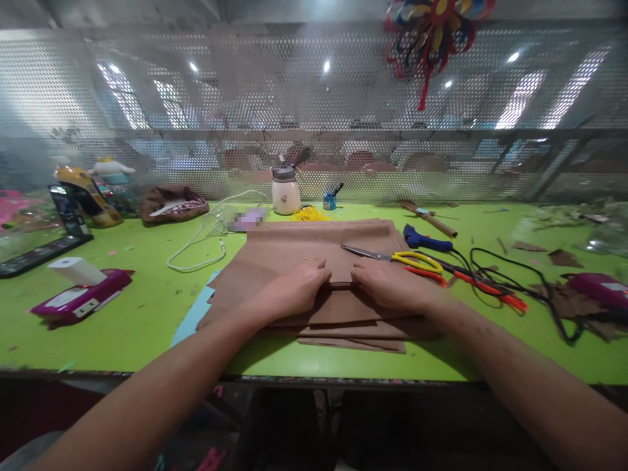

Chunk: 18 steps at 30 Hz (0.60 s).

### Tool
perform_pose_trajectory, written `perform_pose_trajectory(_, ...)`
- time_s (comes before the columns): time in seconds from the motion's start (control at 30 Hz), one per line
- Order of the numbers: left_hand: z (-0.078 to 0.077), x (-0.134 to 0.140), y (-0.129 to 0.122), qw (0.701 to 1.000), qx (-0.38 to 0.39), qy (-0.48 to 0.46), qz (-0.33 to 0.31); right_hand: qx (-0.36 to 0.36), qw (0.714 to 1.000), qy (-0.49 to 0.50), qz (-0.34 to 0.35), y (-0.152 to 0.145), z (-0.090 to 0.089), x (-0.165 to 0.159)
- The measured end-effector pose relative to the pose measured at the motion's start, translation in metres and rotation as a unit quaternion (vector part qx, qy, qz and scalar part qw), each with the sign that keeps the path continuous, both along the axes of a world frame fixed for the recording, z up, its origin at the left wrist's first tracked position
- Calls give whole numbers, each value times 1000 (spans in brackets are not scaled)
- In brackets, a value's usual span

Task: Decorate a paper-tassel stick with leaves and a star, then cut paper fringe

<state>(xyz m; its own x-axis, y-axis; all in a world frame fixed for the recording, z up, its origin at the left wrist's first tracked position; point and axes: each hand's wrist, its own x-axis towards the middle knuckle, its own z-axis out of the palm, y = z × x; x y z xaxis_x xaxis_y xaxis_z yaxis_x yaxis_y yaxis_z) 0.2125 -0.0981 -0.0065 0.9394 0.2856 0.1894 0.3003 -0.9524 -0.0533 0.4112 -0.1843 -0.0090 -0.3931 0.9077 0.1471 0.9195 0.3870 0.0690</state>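
A stack of brown paper sheets (279,258) lies on the green table in front of me. My left hand (307,288) and my right hand (385,284) face each other at the middle of the stack, thumbs and fingers closed on a folded-up edge of the top sheet. A dark gap shows beneath that edge between them. Just beyond my right hand, scissors (392,257) with yellow and orange handles rest partly on the paper, blades pointing left. A blue glue gun (428,242) lies behind them. My fingertips are partly hidden by the hands.
Purple power strips sit at the left (98,297) and right (598,289). A white cable (189,267) curls at the back left; a black cord (540,275) loops at the right. Behind the paper stand a pale jar (285,196) and a small blue bottle (330,201). A perforated screen (235,111) closes off the back.
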Motion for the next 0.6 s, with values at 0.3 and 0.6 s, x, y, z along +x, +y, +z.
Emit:
perform_pose_trajectory(0.3,-3,-1,7,1000,-11,6,19,-7,1000,8,-2,2,-1,-3)
perform_pose_trajectory(0.6,1,-3,4,1000,-18,7,3,38,998,-39,9,2,-10,-6)
